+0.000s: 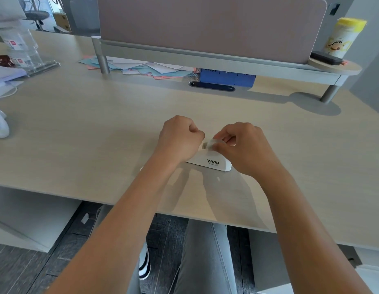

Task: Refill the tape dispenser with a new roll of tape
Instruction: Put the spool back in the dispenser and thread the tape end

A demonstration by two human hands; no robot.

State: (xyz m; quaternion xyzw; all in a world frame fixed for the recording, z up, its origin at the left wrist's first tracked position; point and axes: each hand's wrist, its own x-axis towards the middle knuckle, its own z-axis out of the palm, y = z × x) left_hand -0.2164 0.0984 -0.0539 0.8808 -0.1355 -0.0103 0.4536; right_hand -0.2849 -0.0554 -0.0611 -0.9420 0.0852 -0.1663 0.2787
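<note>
A white tape dispenser (209,162) marked VIVID stands on the light wooden desk (99,128), near its front edge. A pale tape roll (212,143) sits at the top of the dispenser. My right hand (239,145) pinches the roll between thumb and fingers from the right. My left hand (180,139) is curled into a fist against the dispenser's left end and hides that end. Whether the left fingers grip the dispenser or the tape's end is hidden.
A raised shelf (205,58) with a fabric divider runs along the back; coloured papers (142,67) and a blue box (226,78) lie under it. A yellow-lidded canister (341,37) stands at the right end. Clear plastic holders (25,54) sit at the far left.
</note>
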